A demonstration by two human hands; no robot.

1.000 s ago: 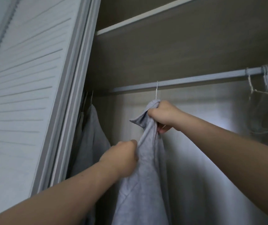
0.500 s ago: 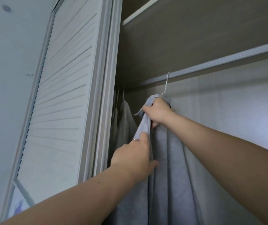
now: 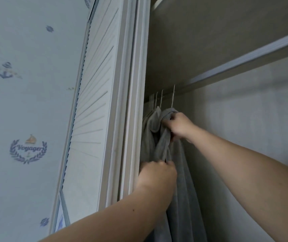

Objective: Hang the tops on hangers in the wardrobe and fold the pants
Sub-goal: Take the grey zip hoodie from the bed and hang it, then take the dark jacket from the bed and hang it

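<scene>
Just under the rail (image 3: 244, 62), the right hand (image 3: 178, 127) grips the grey top (image 3: 181, 189) at its collar and the left hand (image 3: 157, 175) pinches its front. Best to tug down gently, so the hook (image 3: 173, 96) does not lift off the rail.

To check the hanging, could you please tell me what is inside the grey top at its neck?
Only a white hanger hook rises from the grey top toward the rail. The hanger's body is covered by cloth and the right hand.
</scene>
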